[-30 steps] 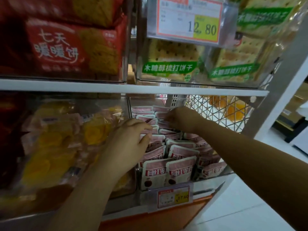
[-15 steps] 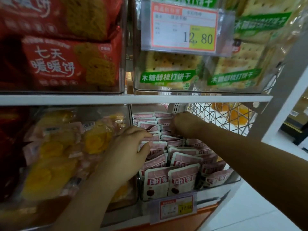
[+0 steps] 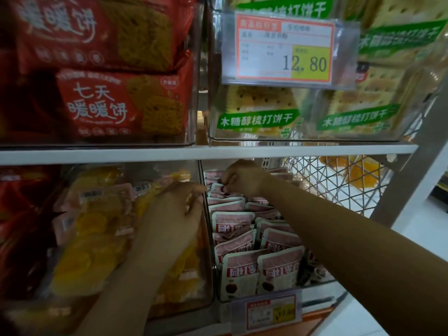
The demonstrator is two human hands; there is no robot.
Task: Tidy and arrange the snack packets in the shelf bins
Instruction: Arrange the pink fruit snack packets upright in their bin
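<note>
Pink-and-white snack packets (image 3: 278, 267) stand in rows inside a clear bin (image 3: 322, 284) on the lower shelf. My right hand (image 3: 242, 178) reaches deep to the back left of this bin, under the shelf board. Its curled fingers pinch a pink packet (image 3: 221, 189) in the rear row. My left hand (image 3: 174, 214) sits at the bin's left side, fingers and thumb curled round the top of the clear wall (image 3: 206, 214) between the two bins. My left forearm hides part of the neighbouring bin.
Yellow snack packs (image 3: 94, 226) fill the clear bin on the left. Red biscuit packs (image 3: 116, 105) and green-labelled cracker packs (image 3: 259, 117) sit in bins on the shelf above. A wire mesh panel (image 3: 334, 180) closes the right side. A price tag (image 3: 271, 311) hangs on the bin front.
My right hand has moved left along the back row of pink packets. My left hand has shifted left off the packets onto the bin's dividing wall. The view has come closer and tilted up.
</note>
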